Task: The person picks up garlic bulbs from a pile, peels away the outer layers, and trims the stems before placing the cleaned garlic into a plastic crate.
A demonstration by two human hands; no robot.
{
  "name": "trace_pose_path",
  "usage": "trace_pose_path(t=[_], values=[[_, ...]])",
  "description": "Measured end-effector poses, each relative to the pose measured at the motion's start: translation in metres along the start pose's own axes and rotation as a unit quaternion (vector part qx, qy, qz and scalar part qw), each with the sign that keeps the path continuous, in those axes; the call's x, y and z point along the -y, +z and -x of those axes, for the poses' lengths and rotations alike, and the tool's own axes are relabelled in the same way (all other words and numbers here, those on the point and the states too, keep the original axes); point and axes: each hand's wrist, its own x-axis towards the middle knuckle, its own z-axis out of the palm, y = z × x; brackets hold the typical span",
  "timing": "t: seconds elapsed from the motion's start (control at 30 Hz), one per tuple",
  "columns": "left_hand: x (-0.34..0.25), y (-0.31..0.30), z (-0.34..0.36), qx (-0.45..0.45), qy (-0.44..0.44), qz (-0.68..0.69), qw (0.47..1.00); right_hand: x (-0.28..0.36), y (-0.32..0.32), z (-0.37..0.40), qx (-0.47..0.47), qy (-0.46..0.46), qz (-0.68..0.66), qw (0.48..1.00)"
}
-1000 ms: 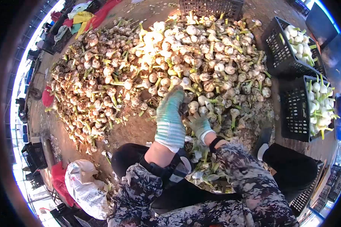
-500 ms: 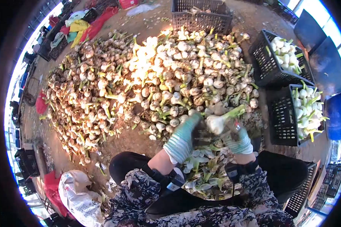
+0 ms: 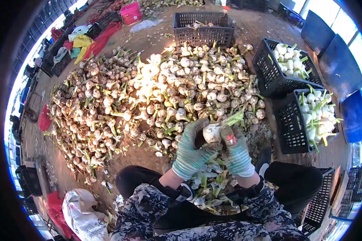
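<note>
A garlic bulb (image 3: 211,133) with a pale, partly skinned head and a green stem pointing up and right is between my two hands. My left hand (image 3: 192,150), in a green-and-white striped glove with dirty fingertips, curls round the bulb's left side and underside. My right hand (image 3: 236,153), gloved alike, closes on the bulb's right side near the stem. Something small and red shows at its thumb; I cannot make out what. Peeled skins and leaves (image 3: 209,182) lie on the ground below, between my legs. Ahead spreads a large heap of unpeeled garlic (image 3: 181,92).
To the right stand two black crates of cleaned white garlic, a far one (image 3: 269,74) and a near one (image 3: 287,124). Another black crate (image 3: 203,36) stands behind the heap, near a pink bucket (image 3: 131,13). A white sack (image 3: 82,213) sits at lower left.
My left hand, blurred and apart from the bulb before, now grips its left side. The bulb and my right hand have come a little left and lower. The view has shifted slightly.
</note>
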Motion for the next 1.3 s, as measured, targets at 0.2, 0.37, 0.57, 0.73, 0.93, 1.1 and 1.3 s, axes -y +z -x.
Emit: trace_pose_path(t=[0.2, 0.37, 0.57, 0.73, 0.93, 1.1, 1.3], values=[[-0.005, -0.006, 0.002, 0.006, -0.046, 0.010, 0.999, -0.001, -0.017, -0.001, 0.006, 0.007, 0.142, 0.990], [0.001, -0.009, 0.000, 0.032, -0.006, 0.006, 0.999, 0.001, -0.026, 0.002, 0.077, -0.070, 0.168, 0.980], [-0.011, -0.006, -0.005, 0.021, -0.043, 0.049, 0.998, 0.006, -0.021, 0.007, 0.066, 0.022, -0.017, 0.997], [0.000, -0.003, -0.005, 0.023, 0.039, -0.055, 0.997, 0.002, -0.027, -0.006, -0.027, 0.057, -0.016, 0.998], [-0.010, 0.004, -0.008, -0.074, -0.040, -0.040, 0.996, -0.002, -0.009, 0.001, -0.022, 0.028, 0.069, 0.997], [0.020, -0.013, -0.017, -0.165, -0.261, 0.217, 0.926, -0.032, -0.027, -0.001, 0.047, -0.186, 0.383, 0.904], [0.058, -0.007, -0.013, -0.082, -0.168, 0.020, 0.982, -0.015, -0.042, -0.005, 0.032, 0.027, -0.088, 0.995]])
